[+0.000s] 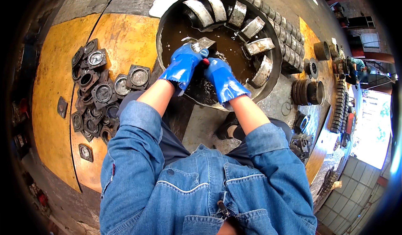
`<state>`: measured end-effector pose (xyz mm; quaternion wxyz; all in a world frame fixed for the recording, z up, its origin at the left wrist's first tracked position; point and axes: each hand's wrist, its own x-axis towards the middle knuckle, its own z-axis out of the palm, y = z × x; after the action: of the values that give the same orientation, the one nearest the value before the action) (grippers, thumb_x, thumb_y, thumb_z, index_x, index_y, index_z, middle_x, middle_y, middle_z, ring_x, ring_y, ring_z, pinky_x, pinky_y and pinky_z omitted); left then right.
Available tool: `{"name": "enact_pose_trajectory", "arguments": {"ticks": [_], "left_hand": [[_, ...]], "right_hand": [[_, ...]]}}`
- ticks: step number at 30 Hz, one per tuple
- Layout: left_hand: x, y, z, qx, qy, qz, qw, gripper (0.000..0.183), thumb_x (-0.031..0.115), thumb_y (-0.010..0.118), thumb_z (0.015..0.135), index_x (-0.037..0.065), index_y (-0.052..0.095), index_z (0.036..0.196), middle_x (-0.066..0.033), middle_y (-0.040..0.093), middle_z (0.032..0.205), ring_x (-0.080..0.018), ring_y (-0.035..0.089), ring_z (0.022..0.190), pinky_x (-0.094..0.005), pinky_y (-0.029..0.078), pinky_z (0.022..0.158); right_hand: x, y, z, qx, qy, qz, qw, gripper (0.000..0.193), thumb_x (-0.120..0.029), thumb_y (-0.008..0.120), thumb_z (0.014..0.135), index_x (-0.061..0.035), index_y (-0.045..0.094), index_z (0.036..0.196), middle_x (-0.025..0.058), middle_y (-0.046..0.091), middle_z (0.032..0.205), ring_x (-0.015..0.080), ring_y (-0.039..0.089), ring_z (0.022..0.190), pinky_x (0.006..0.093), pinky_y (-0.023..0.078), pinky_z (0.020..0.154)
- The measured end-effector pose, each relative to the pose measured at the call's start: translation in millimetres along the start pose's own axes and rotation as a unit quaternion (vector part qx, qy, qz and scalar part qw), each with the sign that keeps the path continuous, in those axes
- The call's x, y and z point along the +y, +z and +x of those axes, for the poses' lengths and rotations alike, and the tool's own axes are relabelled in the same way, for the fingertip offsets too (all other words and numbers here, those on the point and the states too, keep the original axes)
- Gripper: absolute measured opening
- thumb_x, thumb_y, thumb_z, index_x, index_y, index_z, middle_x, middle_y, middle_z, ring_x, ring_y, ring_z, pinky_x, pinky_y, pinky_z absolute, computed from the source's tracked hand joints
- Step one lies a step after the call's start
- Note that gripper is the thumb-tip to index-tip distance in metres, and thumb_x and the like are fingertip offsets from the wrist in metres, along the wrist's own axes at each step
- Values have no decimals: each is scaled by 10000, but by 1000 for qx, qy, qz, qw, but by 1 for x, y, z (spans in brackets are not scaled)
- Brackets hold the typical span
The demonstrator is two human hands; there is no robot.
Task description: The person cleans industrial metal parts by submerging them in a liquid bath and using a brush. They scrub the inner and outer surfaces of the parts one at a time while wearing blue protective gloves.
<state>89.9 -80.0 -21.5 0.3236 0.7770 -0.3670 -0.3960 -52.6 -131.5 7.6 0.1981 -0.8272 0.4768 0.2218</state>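
Both my hands wear blue rubber gloves and work over a wide, round, dark basin [159,46] holding brown liquid. My left hand [183,61] is closed on a wet, curved metal ring [206,43], gripping it just above the liquid. Close beside it, my right hand [218,74] has its fingers curled round a thing with a small red end [206,61]; the rest of that thing is hidden by the glove. Several wide metal rings [259,46] stand on edge along the basin's far and right inner wall, their outer faces pale and wet.
Left of the basin, square-flanged metal parts [103,93] lie heaped on yellowish boards [50,126]. Rows of dark cylindrical parts [289,44] line up behind the basin to the right. Larger ribbed rings [307,92] stand farther right. Another person [359,67] is at the far right.
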Motion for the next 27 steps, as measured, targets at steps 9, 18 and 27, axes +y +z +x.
{"name": "enact_pose_trajectory", "arguments": {"ticks": [9, 18, 27], "left_hand": [[-12, 3, 2, 29, -30, 62, 997, 601, 568, 683, 868, 83, 740, 1219, -221, 739, 1190, -401, 688, 1158, -459, 533, 972], [-9, -2, 1, 22, -58, 63, 996, 655, 589, 696, 840, 57, 739, 1219, -246, 730, 1199, -419, 689, 1150, -464, 533, 973], [12, -12, -17, 20, -60, 38, 997, 694, 561, 739, 823, 12, 721, 1247, -258, 727, 1216, -410, 689, 1173, -447, 544, 983]], "right_hand": [[27, 10, 0, 175, -110, -34, 978, 516, -197, 697, 899, -226, 604, 1406, 144, 717, 1280, 370, 698, 1150, 464, 551, 994], [35, 28, 28, 68, 0, 259, 964, 355, -285, 756, 893, -123, 756, 1209, 193, 767, 1096, 337, 734, 1037, 405, 568, 924], [29, -15, -4, -85, 1, 415, 906, 331, -299, 799, 857, -33, 750, 1048, 89, 715, 885, 176, 647, 821, 340, 518, 724]]}}
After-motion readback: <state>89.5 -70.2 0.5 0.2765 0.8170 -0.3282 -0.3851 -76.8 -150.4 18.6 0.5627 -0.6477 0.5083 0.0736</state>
